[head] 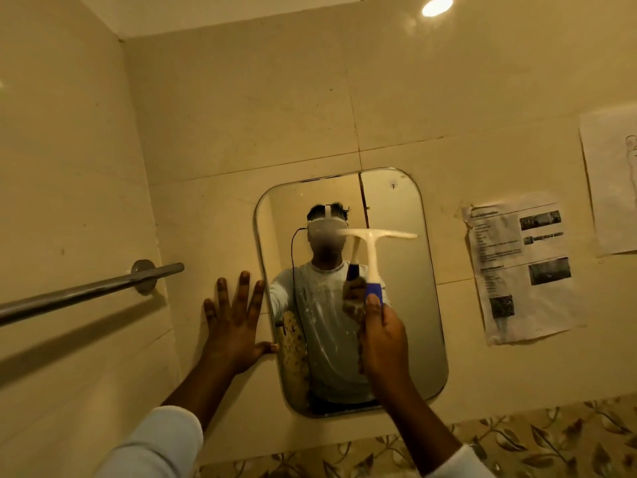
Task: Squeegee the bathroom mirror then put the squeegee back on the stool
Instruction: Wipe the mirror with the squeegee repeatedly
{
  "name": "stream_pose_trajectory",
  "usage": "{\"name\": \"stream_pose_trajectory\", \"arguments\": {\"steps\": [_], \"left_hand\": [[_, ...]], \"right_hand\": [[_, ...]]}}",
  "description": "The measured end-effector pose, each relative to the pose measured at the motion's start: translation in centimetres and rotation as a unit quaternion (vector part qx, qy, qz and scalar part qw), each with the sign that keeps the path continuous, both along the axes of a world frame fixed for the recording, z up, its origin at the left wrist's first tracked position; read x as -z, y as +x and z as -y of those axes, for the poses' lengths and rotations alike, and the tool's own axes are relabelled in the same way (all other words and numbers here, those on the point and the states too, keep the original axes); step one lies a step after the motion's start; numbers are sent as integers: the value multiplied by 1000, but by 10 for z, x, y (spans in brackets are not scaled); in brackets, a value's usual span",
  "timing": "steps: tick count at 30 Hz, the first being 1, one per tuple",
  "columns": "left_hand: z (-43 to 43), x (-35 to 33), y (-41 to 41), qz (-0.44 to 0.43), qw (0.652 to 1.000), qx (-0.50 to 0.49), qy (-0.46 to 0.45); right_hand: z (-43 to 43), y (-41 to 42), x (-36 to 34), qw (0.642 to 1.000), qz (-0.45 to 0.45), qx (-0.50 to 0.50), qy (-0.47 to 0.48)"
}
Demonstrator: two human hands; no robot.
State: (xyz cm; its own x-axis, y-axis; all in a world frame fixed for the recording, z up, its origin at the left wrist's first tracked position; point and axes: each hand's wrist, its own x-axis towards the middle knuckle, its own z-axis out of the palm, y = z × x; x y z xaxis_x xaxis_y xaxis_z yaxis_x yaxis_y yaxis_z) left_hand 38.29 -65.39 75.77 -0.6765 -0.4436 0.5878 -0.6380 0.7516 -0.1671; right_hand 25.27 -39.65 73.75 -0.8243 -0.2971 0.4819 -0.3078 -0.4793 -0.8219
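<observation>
Holding squeegee [374, 251] by blue handle, right hand [382, 334] grip clamped; blade horizontal, above grip, against upper middle of mirror [413, 305]. Left hand [234, 326] spread flat beside mirror's left edge. Stool unseen.

printed sheet [520, 270] on wall: text unreadable

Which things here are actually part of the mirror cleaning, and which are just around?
Part of the job:
squeegee, held in right hand
mirror
left hand, flat on the wall

Just around:
towel bar
printed sheet
drawing sheet
ceiling light
</observation>
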Motion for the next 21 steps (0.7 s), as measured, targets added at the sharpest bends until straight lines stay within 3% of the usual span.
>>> {"name": "stream_pose_trajectory", "arguments": {"steps": [3, 8, 17, 21], "left_hand": [[0, 0, 1, -3, 1000, 10, 0], [0, 0, 0, 0, 1000, 5, -1], [-4, -3, 0, 4, 1000, -8, 0], [-6, -3, 0, 8, 1000, -12, 1]], "right_hand": [[9, -12, -21, 998, -43, 11, 37], [10, -18, 13, 993, -73, 18, 86], [-11, -14, 102, 987, -40, 44, 147], [-21, -5, 108, 985, -42, 53, 159]]}}
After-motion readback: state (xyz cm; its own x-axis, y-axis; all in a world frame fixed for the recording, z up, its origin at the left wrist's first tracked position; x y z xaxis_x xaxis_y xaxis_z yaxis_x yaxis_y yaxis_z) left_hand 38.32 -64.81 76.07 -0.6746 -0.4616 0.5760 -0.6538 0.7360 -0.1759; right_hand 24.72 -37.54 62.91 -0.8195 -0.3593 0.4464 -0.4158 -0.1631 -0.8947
